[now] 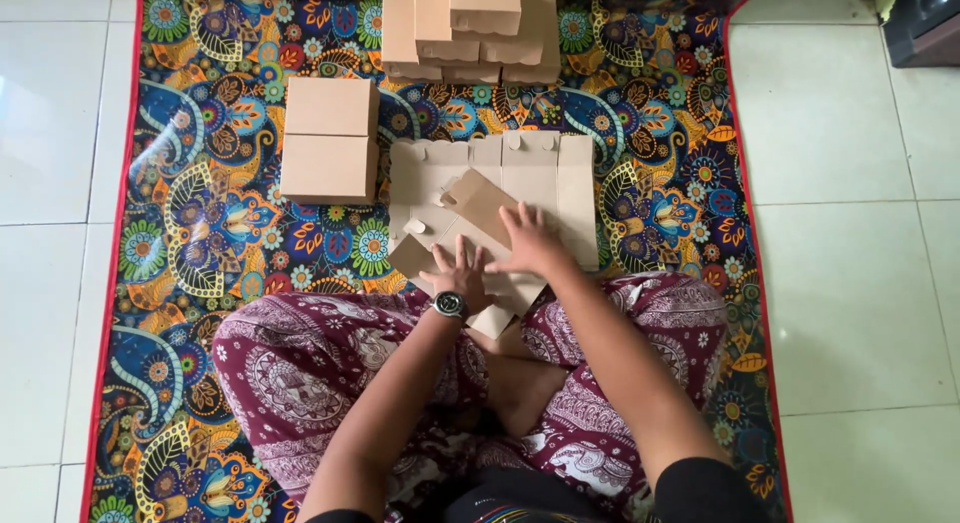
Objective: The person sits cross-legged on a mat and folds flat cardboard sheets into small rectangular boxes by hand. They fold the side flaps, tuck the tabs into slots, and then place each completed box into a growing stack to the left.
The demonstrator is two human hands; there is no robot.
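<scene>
I sit cross-legged on a patterned mat (210, 233). A flat brown cardboard box blank (470, 218) lies tilted in front of my knees, on top of a stack of flat blanks (560, 173). My left hand (462, 275), with a wristwatch, presses flat on the near part of the tilted blank, fingers spread. My right hand (530, 243) lies palm down on the same blank, a little further out. Neither hand grips it; both rest on its surface. One flap of the blank stands raised near its far left corner.
Two folded brown boxes (330, 138) sit side by side on the mat to the left. A pile of several folded boxes (470, 28) stands at the far edge of the mat. White floor tiles (850, 183) surround the mat; a dark object (925, 23) is at top right.
</scene>
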